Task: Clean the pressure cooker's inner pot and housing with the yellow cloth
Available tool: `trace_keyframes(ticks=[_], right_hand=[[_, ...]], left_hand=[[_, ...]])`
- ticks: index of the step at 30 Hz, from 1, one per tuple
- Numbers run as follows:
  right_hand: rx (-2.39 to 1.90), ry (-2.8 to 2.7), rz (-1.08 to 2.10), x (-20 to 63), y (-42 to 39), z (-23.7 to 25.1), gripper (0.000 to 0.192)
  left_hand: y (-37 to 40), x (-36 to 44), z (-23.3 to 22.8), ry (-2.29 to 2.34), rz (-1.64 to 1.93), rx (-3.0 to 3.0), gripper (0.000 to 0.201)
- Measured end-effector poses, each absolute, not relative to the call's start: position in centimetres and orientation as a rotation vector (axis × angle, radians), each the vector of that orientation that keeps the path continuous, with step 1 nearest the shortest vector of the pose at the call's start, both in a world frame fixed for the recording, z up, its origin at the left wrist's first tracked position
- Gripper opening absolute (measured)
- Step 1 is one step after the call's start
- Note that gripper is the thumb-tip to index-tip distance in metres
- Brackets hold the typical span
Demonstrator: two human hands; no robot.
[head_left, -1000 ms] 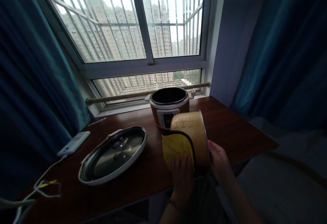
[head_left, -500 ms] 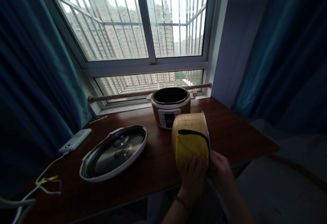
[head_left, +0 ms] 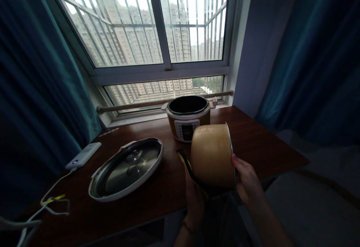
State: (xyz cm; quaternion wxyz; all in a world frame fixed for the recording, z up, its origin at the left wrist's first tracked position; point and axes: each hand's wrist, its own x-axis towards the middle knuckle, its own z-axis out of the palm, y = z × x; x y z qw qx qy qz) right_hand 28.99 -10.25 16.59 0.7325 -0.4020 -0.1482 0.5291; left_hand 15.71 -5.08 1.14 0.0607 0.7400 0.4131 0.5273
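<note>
A golden inner pot point(head_left: 212, 155) is tipped on its side above the front of the table, its rim facing right and its inside hidden. My right hand point(head_left: 246, 177) grips the pot's rim, with the thumb on the outer edge. At the pot's lower left, my left hand point(head_left: 194, 198) holds a yellow cloth with a black edge point(head_left: 188, 164) against the base; its fingers are partly hidden behind the cloth. Behind the pot stands a rice cooker point(head_left: 180, 121) with a lit front panel and its top uncovered.
A large lid point(head_left: 126, 170) lies with its metal inside up, left of the pot. Farther left, a white power bank point(head_left: 83, 156) has a cable point(head_left: 53, 181) trailing to the table's left edge. A barred window point(head_left: 165, 33) and blue curtains point(head_left: 36, 70) surround the wooden table point(head_left: 261, 142).
My left hand has slid the yellow cloth from the pot's side down and left to its base, baring the golden side. The pot has shifted slightly right; my right hand stays at its rim.
</note>
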Motion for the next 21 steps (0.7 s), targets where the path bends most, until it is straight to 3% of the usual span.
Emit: trace_keyframes(ticks=[9, 15, 21], right_hand=[[-0.869, -0.238, 0.990, 30.0, -12.0, 14.6, 0.025], [-0.851, -0.126, 0.829, 32.8, -12.7, 11.3, 0.014], [-0.917, -0.226, 0.933, 32.7, -12.8, 8.4, 0.022]], left_hand=[[-7.0, 15.2, 3.4, 1.011, 1.590, 2.032, 0.052], [-7.2, 15.5, 7.5, 0.888, 1.602, 2.372, 0.054], [-8.6, 15.3, 10.4, 0.814, 1.460, 2.720, 0.054]])
